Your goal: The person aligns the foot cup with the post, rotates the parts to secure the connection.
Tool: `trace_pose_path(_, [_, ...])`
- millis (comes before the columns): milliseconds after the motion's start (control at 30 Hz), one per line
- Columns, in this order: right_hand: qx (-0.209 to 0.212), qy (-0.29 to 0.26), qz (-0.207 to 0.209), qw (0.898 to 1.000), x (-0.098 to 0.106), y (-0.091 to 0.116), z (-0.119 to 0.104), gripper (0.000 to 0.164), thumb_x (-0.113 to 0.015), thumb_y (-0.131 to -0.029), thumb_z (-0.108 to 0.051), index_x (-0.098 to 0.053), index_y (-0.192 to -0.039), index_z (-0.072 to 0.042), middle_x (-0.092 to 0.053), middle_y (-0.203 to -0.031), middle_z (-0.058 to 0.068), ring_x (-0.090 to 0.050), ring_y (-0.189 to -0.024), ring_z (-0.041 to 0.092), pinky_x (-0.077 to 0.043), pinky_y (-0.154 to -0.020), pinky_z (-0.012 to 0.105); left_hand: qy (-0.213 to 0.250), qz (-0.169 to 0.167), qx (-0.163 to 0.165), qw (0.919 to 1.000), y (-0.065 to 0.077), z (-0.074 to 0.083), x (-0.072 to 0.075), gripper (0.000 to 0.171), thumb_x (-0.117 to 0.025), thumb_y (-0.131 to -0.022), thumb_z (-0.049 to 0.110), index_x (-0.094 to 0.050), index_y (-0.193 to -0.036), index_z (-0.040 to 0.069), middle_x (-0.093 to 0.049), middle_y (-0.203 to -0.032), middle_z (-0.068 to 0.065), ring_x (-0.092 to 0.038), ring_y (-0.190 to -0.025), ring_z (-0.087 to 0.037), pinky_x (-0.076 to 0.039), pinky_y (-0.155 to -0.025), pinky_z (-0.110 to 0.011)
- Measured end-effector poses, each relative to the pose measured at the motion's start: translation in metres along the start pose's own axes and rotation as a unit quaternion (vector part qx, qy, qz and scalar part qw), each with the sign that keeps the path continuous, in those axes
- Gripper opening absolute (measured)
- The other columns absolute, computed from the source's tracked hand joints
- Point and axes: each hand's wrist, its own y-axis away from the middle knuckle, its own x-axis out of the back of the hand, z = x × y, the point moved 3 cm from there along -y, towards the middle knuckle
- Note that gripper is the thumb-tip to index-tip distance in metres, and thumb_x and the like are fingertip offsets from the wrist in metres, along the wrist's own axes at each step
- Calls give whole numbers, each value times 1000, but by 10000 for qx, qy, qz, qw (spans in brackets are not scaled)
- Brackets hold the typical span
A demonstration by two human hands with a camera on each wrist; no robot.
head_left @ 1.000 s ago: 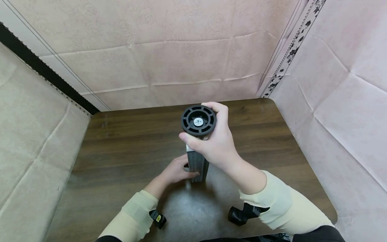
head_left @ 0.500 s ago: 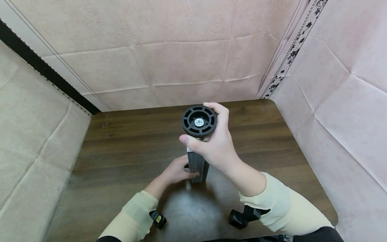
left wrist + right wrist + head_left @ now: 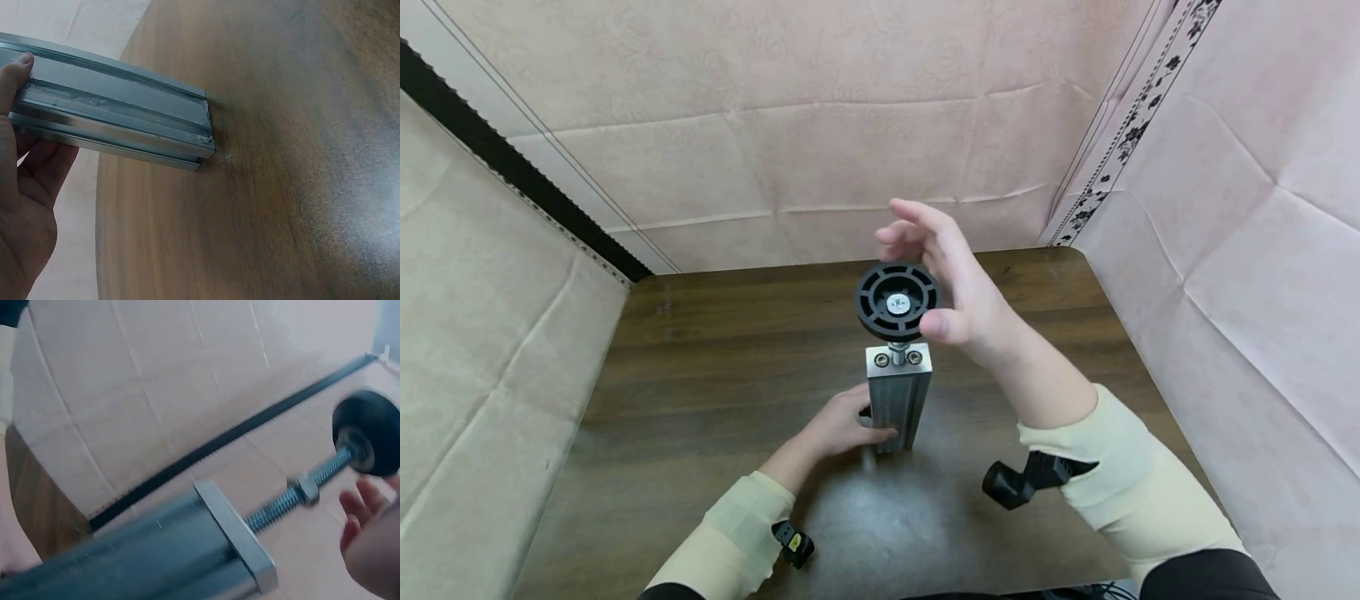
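Note:
A silvery aluminium profile stands upright on the wooden table, its lower end on the wood in the left wrist view. An end plate with two screws caps its top. Out of the plate rises a threaded rod with a nut, carrying a round black levelling foot. My left hand grips the profile near its lower part, thumb on one face. My right hand is beside the foot with fingers loosely bent and thumb apart, gripping nothing; whether it touches the rim I cannot tell.
The wooden table spreads around the profile. Pale patterned cloth walls enclose it at the back and both sides. Dark cables show at the bottom edge. Each forearm wears a black wrist camera.
My right hand has let go of the foot, its fingers spreading and moving up and right, uncovering the end plate. The left hand holds the profile as before.

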Motion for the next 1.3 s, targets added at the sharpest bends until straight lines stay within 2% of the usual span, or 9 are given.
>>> trace_pose_path(100, [136, -26, -774, 9969, 5, -8, 5, 113, -59, -74, -70, -17, -137, 14, -48, -122, 11, -46, -110, 30, -34, -97, 41, -14, -36, 65, 10000, 0, 0, 1, 51, -76, -78, 28, -58, -124, 20, -59, -121, 4, -54, -110, -12, -45, -91, -36])
trace_pose_path(200, [195, -295, -1420, 9892, 8, -15, 12, 115, -60, -74, -69, -16, -136, 17, -49, -124, 10, -46, -111, 33, -35, -97, 44, -7, -55, 86, 9999, 1, 1, 0, 51, -76, -78, 28, -58, -125, 20, -59, -121, 4, -55, -109, -12, -45, -90, -36])
trace_pose_path(367, [75, -791, -2047, 9756, 8, -19, 18, 114, -62, -73, -68, -17, -136, 16, -49, -126, 11, -45, -112, 36, -37, -96, 45, -31, 4, 74, 10000, 0, 1, 0, 49, -76, -77, 29, -60, -122, 18, -60, -119, 2, -55, -108, -14, -45, -90, -36])
trace_pose_path(633, [-425, -1339, -2383, 9610, 7, -16, 23, 109, -69, -73, -60, -22, -135, 15, -46, -128, 21, -44, -115, 34, -39, -95, 43, 75, 38, 54, 10000, 0, 0, -2, 48, -77, -77, 29, -60, -120, 18, -61, -117, 4, -55, -107, -12, -45, -89, -35])
trace_pose_path(833, [-530, -1495, -2697, 9498, 6, -20, 23, 110, -70, -72, -59, -21, -136, 15, -44, -125, 28, -44, -117, 36, -35, -99, 47, 158, 48, 35, 9999, 0, 0, -1, 48, -76, -77, 28, -60, -121, 19, -61, -118, 5, -55, -107, -12, -45, -90, -35])
trace_pose_path(1033, [-603, -1530, -3032, 9386, 4, -28, 19, 112, -70, -70, -62, -22, -137, 13, -48, -125, 23, -44, -114, 38, -33, -99, 50, 206, 35, 72, 9998, 1, -3, -1, 47, -77, -77, 26, -60, -120, 20, -61, -117, 7, -55, -107, -9, -45, -90, -34])
trace_pose_path(1300, [-731, -1638, -3041, 9356, 5, -29, 20, 107, -74, -69, -58, -27, -133, 14, -50, -124, 19, -45, -113, 38, -34, -99, 48, 292, -108, 84, 9995, 1, -3, 0, 50, -75, -78, 28, -56, -124, 21, -59, -119, 7, -55, -108, -10, -45, -90, -35])
